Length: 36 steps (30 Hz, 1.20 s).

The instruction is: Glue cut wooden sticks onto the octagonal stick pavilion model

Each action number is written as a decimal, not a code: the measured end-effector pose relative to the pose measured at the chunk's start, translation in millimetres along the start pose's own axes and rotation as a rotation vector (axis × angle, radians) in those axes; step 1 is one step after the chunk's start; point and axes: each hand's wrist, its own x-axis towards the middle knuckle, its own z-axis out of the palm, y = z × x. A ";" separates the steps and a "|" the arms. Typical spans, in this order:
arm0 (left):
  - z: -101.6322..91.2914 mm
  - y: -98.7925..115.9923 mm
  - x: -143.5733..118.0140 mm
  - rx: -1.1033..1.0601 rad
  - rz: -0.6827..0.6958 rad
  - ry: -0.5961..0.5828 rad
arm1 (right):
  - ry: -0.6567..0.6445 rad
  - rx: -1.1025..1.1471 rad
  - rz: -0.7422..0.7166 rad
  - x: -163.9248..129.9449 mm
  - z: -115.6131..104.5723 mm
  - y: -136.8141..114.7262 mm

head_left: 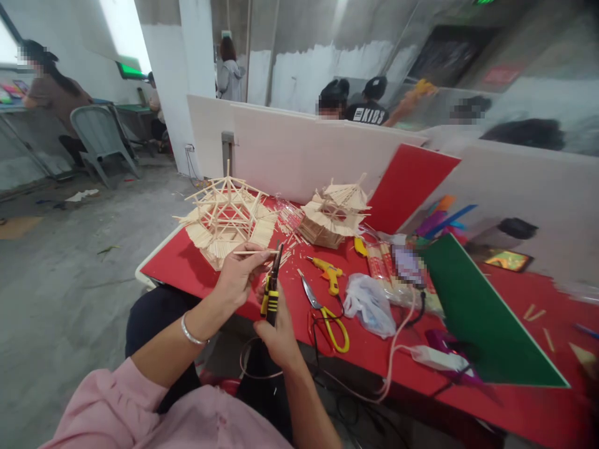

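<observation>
My left hand (237, 274) pinches a thin wooden stick (255, 252) held sideways above the red table edge. In my right hand (279, 330) is a pair of pliers-like cutters (272, 296) with black and yellow handles, its jaws pointing up. The right end of the stick meets the jaws; whether they are closed on it I cannot tell. Just behind my left hand stands an open stick-built model (228, 215) with a pointed frame roof and slatted skirt. A smaller stick model (334, 212) sits to its right.
On the red table (180, 262) lie a yellow glue gun (329, 273), yellow-handled scissors (322, 308), a plastic bag (369, 305) and loose sticks. A green board (486, 318) leans at right beside a power strip (440, 358). A white partition (290, 149) rises behind; people sit beyond.
</observation>
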 end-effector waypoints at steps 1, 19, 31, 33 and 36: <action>0.4 -1.2 -0.2 0.003 0.006 0.001 | 0.004 -0.006 -0.003 0.3 -0.8 0.9; -2.7 -10.8 -1.5 0.123 0.096 0.025 | -0.011 0.058 0.025 -0.4 -5.6 5.3; -10.7 -20.1 -0.8 0.105 0.095 0.088 | -0.028 0.104 0.036 -1.9 -3.0 10.5; -11.9 -22.3 -0.9 0.114 0.110 0.076 | -0.008 0.101 0.010 -2.6 -2.0 10.3; -13.4 -25.9 -2.5 0.144 0.152 0.051 | 0.023 0.097 -0.038 -4.3 -1.4 11.9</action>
